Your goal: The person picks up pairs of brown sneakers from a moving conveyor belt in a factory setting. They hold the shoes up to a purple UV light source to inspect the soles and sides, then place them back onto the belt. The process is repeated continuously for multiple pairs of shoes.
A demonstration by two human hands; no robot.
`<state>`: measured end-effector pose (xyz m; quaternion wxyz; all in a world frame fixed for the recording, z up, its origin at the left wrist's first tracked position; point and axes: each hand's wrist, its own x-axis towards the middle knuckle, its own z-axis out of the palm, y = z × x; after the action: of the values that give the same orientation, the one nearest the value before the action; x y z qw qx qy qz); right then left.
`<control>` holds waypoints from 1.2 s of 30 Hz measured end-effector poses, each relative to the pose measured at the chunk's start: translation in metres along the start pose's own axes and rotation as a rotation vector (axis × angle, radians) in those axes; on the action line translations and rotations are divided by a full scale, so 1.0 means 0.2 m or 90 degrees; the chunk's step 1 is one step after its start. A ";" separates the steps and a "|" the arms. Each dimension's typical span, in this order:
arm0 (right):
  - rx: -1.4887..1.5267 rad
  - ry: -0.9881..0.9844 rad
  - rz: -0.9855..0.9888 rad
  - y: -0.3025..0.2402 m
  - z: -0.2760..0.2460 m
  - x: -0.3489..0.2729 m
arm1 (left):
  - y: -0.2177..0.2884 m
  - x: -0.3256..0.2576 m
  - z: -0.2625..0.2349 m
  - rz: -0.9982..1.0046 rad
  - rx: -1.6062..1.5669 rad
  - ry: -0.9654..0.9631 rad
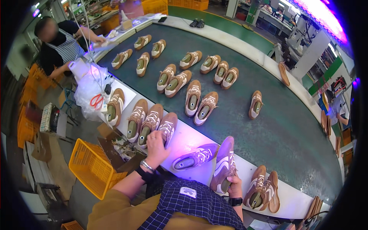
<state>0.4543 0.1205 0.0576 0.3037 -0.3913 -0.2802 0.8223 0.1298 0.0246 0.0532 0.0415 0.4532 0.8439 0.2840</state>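
Note:
My left hand [156, 145] rests on the heel of a tan sneaker [167, 126] standing on the white ledge [191, 134] beside two similar sneakers [143, 123]. My right hand [233, 184] grips the heel of another sneaker [224, 163], which stands upright near my body under violet light. A further sneaker [194, 156] lies on its side between my hands, also tinted violet.
Several tan sneakers lie in pairs on the dark green conveyor belt [276, 130]. A pair [263, 191] sits at my right. A yellow crate [92, 168] and a cardboard box stand at my left. Another person [61, 42] works at the far left. Red scissors [96, 101] lie on plastic bags.

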 end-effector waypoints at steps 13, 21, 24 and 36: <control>0.002 -0.073 0.038 0.03 0.05 0.06 | -0.12 -0.04 0.21 -0.208 -0.137 -0.098; 0.005 -0.098 -0.018 -0.10 0.13 0.05 | -0.13 0.09 0.00 -0.251 -0.935 -0.326; 0.012 -0.096 -0.021 -0.14 0.11 0.05 | 0.02 0.11 -0.11 -0.160 -1.000 -0.432; 0.069 -0.159 -0.025 -0.21 0.17 0.03 | 0.20 0.18 -0.13 -0.103 -0.968 -0.588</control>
<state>0.4347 0.1443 0.1029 0.3034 -0.2632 -0.2786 0.8724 0.1294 0.0580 0.1023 0.6863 0.3115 0.3561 0.5524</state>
